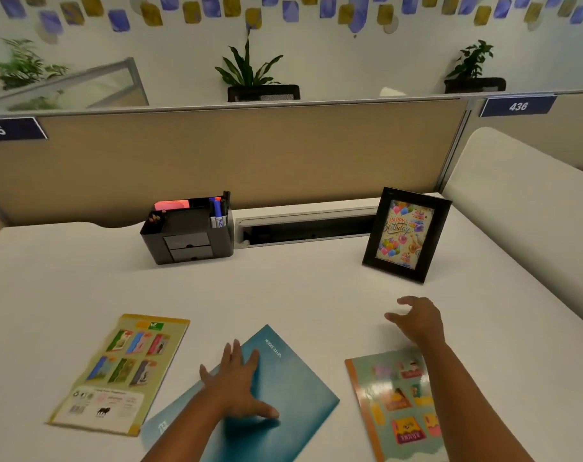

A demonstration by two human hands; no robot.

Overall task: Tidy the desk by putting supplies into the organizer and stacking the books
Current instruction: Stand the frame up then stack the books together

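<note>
Supplies sit in organizer; three books unstacked. Our left hand flat, open on teal notebook; right hand open, empty.

Three books in a row at table front: left book, middle book, right book. Organizer behind at back left, picture frame back right.

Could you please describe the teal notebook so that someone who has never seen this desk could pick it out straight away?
Start at the white desk and look at its near edge, where three thin books lie flat in a row. The teal notebook is the middle one, turned diagonally under the left hand. Unlike the yellow-green book and the orange-edged book, its cover is plain, without pictures.
</note>
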